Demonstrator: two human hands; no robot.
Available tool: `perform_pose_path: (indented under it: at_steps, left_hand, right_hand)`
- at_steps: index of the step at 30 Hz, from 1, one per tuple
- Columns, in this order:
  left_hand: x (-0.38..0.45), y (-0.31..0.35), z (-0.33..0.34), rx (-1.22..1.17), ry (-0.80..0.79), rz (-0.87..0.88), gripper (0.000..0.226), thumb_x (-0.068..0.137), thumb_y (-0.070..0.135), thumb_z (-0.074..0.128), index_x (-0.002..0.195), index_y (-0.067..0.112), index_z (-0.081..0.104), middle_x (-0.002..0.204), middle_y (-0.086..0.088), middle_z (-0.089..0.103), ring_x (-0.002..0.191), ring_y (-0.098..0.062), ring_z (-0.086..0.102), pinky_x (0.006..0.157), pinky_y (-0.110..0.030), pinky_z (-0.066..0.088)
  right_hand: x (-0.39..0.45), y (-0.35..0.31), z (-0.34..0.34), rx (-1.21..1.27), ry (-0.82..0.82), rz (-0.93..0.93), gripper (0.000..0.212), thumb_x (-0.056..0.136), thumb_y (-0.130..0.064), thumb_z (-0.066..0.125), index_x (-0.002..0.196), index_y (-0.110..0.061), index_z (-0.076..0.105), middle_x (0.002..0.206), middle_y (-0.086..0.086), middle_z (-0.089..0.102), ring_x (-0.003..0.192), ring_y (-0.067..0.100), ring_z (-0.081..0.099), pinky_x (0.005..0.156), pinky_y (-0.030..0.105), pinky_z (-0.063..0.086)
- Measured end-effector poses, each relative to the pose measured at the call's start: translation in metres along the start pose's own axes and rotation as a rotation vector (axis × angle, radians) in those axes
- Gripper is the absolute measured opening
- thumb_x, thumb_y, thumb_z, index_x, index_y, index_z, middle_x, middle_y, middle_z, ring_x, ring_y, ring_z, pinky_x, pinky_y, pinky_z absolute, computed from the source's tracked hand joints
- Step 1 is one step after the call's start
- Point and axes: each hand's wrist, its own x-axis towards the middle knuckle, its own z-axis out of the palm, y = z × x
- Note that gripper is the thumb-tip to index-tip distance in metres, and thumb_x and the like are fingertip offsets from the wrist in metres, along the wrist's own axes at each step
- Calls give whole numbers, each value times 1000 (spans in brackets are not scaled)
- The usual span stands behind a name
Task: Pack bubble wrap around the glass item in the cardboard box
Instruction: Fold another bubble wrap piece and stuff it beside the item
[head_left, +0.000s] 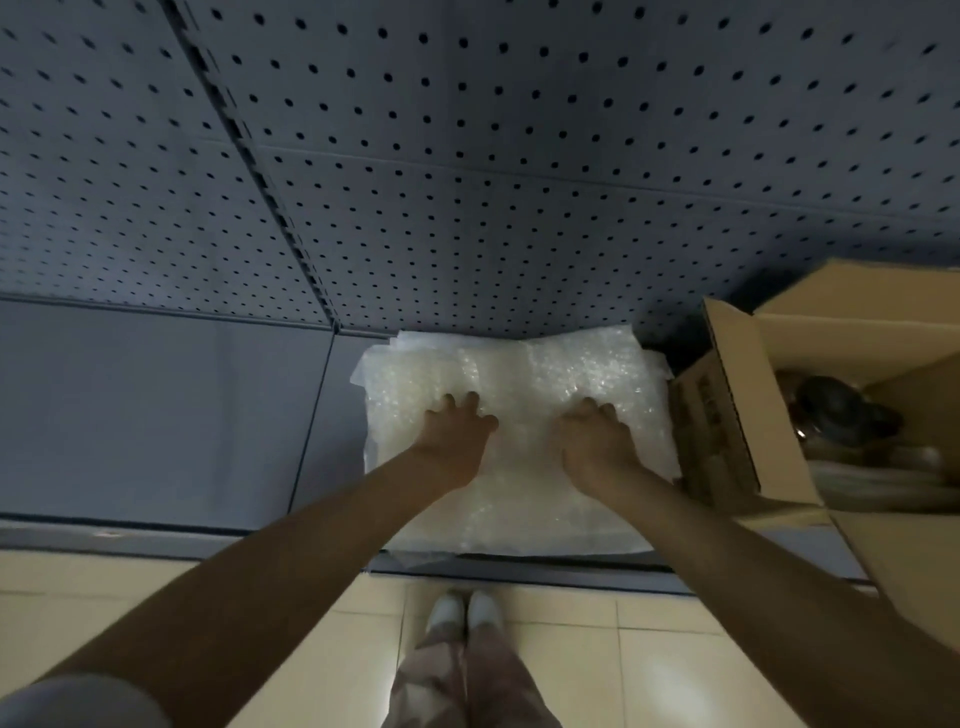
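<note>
Both forearms are reaching forward and down from the bottom corners, bare to the wrists. Below and between them, pale shoes (465, 612) are standing on a tiled floor (675, 670).

Left hand (453, 434) is lying palm-down on the bubble wrap (524, 519), fingers spread and bent at the tips, pressing into the sheet. Right hand (592, 436) is doing likewise just beside it — fingers curled onto the surface. Whether either hand is actually pinching the film, cannot tell; the frame is blurred there.

Bubble wrap is sitting under both hands on a grey shelf (156, 415): a whitish, translucent stack, roughly square, bubbles catching light as small glints, loose edges sticking out at the far left corner.

Cardboard box (727, 415) is standing just right of the right hand, touching or nearly touching the wrap's edge, flaps open. Inside it a dark, glossy glass item (831, 410) is showing — shape unclear, rounded, with lighter material beneath it.

Beyond the hands, a grey pegboard panel (519, 156) is rising behind the shelf.
</note>
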Motion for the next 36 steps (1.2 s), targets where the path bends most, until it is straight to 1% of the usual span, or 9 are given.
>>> perform_pose_path:
  at_steps: [4, 7, 8, 10, 14, 17, 24, 29, 36]
  left_hand:
    - [4, -1, 6, 41, 12, 8, 59, 92, 23, 59, 146, 27, 36, 150, -11, 20, 131, -36, 31, 101, -43, 43]
    - [4, -4, 5, -7, -2, 10, 59, 92, 24, 59, 146, 29, 37, 150, -9, 19, 133, -36, 27, 102, -42, 43]
    - [4, -4, 5, -19, -3, 12, 59, 92, 23, 59, 146, 29, 37, 150, -9, 20, 134, -36, 27, 103, -42, 43]
    - [3, -3, 6, -36, 4, 11, 59, 92, 24, 60, 146, 29, 37, 149, -9, 20, 135, -36, 26, 103, -42, 43]
    - [2, -3, 8, -36, 39, 14, 60, 91, 24, 60, 146, 29, 37, 147, -9, 23, 133, -34, 28, 103, -41, 44]
    - [1, -3, 12, -44, 51, 12, 60, 91, 20, 59, 146, 28, 36, 146, -9, 23, 131, -33, 30, 102, -42, 45]
    - [-1, -7, 15, -103, 44, 31, 64, 91, 22, 59, 148, 28, 31, 150, -8, 20, 134, -32, 27, 107, -42, 38]
    - [-6, -20, 4, -256, -20, 65, 62, 90, 31, 62, 147, 25, 36, 151, -5, 25, 137, -27, 27, 112, -40, 33]
    - [-33, -63, -23, -168, 33, -94, 48, 93, 26, 55, 140, 22, 44, 138, -6, 46, 125, -24, 48, 99, -34, 43]
  right_hand:
    - [8, 9, 8, 56, 151, 23, 33, 93, -16, 43, 119, -16, 64, 129, 10, 49, 116, 28, 45, 100, 38, 39]
    - [11, 28, 8, 232, 389, 87, 27, 87, -12, 47, 97, -19, 71, 117, 6, 58, 110, 27, 49, 96, 37, 39]
    - [12, 34, 9, 300, 444, 122, 25, 84, -10, 51, 97, -20, 70, 120, 7, 57, 113, 28, 48, 97, 37, 39]
    - [12, 41, 9, 426, 476, 225, 34, 82, -11, 59, 116, -18, 61, 131, 12, 48, 121, 32, 42, 102, 41, 38]
    - [19, 50, 4, 778, 358, 399, 72, 79, -26, 69, 140, -22, 29, 141, 14, 39, 125, 36, 43, 101, 48, 43]
    - [18, 56, -2, 864, 260, 387, 80, 70, -41, 66, 139, -24, 29, 133, 11, 51, 110, 34, 56, 88, 44, 53]
    - [-6, 51, -27, 958, 309, 345, 64, 79, -33, 70, 133, -10, 45, 120, 12, 60, 103, 31, 60, 81, 33, 52]
    - [-37, 3, -50, 815, 399, 261, 61, 83, -30, 63, 135, -11, 38, 130, 14, 47, 115, 32, 51, 88, 36, 48]
    - [-77, -77, -55, 757, 356, -42, 56, 88, -29, 59, 133, -16, 29, 115, 6, 59, 99, 26, 61, 77, 37, 53]
